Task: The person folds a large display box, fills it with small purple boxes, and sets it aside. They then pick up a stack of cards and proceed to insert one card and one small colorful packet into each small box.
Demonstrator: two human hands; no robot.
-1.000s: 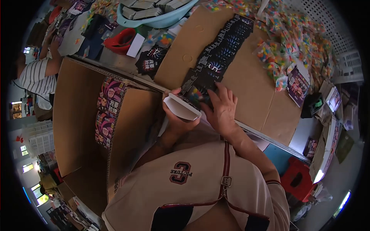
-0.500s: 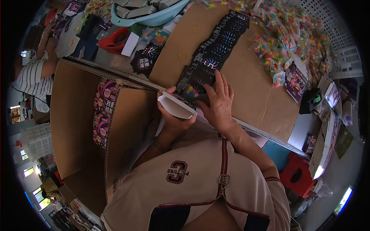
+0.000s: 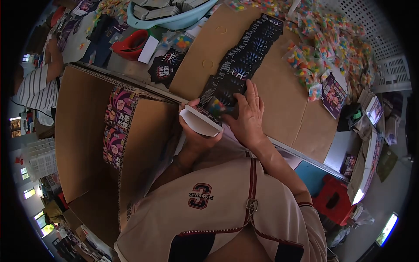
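A small box with a white open flap (image 3: 200,122) is held in my left hand (image 3: 195,135), its fingers wrapped round it at the table's front edge. My right hand (image 3: 248,115) lies over the near end of a long overlapping row of black printed packets (image 3: 246,54), thumb and fingers apart. Between the box and my right hand, a small clear bag of coloured pieces (image 3: 217,106) rests at the box's opening. The row of black packets lies on a brown cardboard sheet (image 3: 279,87).
An open carton (image 3: 87,144) with printed boxes (image 3: 115,126) stands at the left. Many candy-like bags (image 3: 323,43) heap at the back right. A blue basin (image 3: 174,17), a red tape dispenser (image 3: 131,46) and a red stool (image 3: 334,201) are around. Another person (image 3: 39,83) is far left.
Both hands hold almost the same pose over the box and packets. The view has shifted very slightly, and the other person's arm at the far left has moved a little.
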